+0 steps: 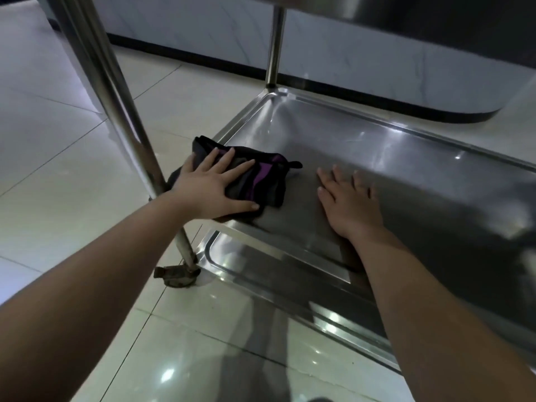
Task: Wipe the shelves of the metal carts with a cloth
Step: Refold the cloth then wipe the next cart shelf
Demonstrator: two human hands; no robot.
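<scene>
A dark cloth [261,181] with purple patches is seen bunched at the left end of the middle shelf [391,158] of a metal cart, one corner of it draped over the shelf's rim beside the near-left post [121,111]. It is pressed flat against the steel by the left hand [211,188], whose fingers are spread wide over the fabric with nothing pinched. Just to the right of the cloth, apart from it, the right hand [348,201] is laid palm-down on the bare shelf, fingers likewise spread and empty. A lower shelf [290,274] is visible beneath, and a caster [175,275] is seen at the foot of the post. The cart is stood on a glossy pale tiled floor [72,146]
</scene>
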